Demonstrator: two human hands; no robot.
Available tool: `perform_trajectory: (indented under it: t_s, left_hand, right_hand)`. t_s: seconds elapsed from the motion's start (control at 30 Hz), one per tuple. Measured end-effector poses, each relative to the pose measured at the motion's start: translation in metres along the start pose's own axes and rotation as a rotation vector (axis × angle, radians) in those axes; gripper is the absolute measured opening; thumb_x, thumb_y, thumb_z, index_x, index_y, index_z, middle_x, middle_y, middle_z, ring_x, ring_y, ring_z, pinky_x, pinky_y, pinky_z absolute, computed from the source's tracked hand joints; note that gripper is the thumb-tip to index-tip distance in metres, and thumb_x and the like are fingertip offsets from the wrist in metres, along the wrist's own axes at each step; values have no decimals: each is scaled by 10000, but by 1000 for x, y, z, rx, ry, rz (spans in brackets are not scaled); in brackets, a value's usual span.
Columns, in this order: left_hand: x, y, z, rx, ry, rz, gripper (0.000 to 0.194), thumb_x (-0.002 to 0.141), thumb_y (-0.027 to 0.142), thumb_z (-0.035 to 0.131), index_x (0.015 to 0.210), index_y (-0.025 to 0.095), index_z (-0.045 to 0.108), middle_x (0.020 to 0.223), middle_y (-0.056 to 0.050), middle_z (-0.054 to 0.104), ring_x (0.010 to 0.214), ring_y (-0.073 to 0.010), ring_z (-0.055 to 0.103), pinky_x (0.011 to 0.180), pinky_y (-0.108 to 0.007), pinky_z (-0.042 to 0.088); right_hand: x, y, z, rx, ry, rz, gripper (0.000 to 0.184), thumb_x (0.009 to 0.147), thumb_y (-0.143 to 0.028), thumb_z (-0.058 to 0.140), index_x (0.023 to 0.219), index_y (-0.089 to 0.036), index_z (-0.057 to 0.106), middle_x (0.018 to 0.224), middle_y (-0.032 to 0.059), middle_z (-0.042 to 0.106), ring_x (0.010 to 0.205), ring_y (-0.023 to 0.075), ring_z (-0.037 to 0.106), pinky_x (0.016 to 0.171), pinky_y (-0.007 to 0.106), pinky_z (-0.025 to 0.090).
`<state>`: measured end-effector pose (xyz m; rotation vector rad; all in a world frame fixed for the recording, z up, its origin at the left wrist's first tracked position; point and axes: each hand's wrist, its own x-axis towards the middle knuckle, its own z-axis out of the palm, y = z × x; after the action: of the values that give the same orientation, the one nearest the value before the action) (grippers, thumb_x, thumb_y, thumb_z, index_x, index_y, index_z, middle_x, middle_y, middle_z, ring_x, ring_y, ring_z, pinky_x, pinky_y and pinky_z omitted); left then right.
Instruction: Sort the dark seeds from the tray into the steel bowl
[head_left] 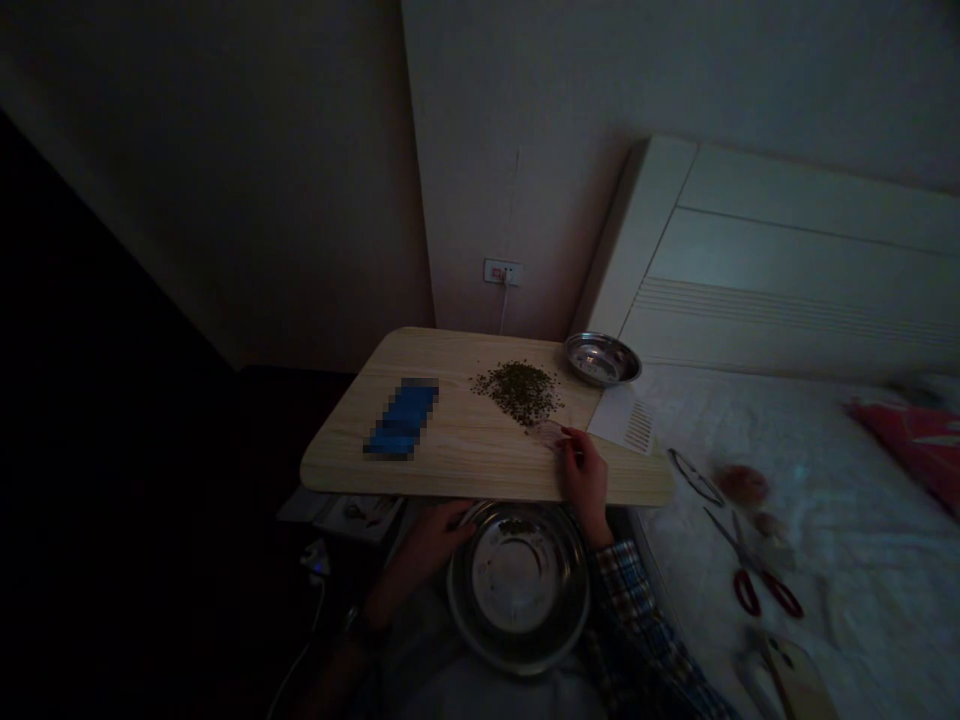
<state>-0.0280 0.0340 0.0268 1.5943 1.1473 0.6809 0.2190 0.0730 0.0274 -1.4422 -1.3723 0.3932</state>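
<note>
A pile of small, dark green-brown grains or seeds (517, 388) lies spread on a light wooden table (450, 470). At its near right edge is my right hand (583, 475), fingers pinched on a thin, pale utensil (547, 432) whose exact kind is too dim to make out. Below the table's front edge, a round metal bowl (517, 580) rests by my lap with a few of the same grains at its far inner side. My left hand (444, 527) grips this bowl's left rim.
A second metal bowl (602, 358) stands at the table's back right, by a white slotted card (622, 418). A blurred-out blue object (403, 420) lies left. On the bed are red-handled scissors (750, 570) and a phone-like object (795, 675). A wall socket (502, 272) holds a plug.
</note>
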Motion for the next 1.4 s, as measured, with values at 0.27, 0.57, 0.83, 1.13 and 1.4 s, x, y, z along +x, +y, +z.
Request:
perform_trajectory:
  t_s: [0.27,0.57,0.83,1.13,1.4]
  left_hand:
    - [-1,3,-1,25,10,-4,365,730,327,566,1040,154,650,1064,-70,681,978,-236,616,883,-311,447]
    - [0,-2,0,-1,11,15,356,735,324,566,1038,157,650,1052,-62,686,970,-234,620,867,-310,457]
    - [-1,1,0,-12,12,-14,376,722,338,576,1043,157,650,1033,-63,694,953,-238,627,859,-312,461]
    - [-1,3,-1,12,14,-15,365,722,297,567,1041,140,646,1061,-73,682,971,-235,617,885,-313,444]
    - [-2,1,-4,75,6,-8,367,718,354,575,1018,160,661,1044,-65,689,971,-242,614,864,-314,452]
  right_hand:
    - [0,-2,-2,-19,-8,13,289,844,-264,420,1075,-178,570,901,60,672,757,172,610,682,282,458]
    - [-1,-2,-3,-14,-39,-1,294,839,-248,417,1080,-180,571,872,52,671,759,173,608,688,280,458]
    - [-1,-3,-4,-26,-57,3,295,840,-267,424,1076,-179,577,854,50,668,725,170,601,659,272,454]
    - [-3,-2,-4,32,-135,-32,285,839,-254,427,1077,-190,571,883,46,672,785,176,610,710,291,469]
    - [-1,-5,-3,48,-213,-49,272,851,-244,427,1084,-205,561,900,30,670,787,165,610,715,280,466]
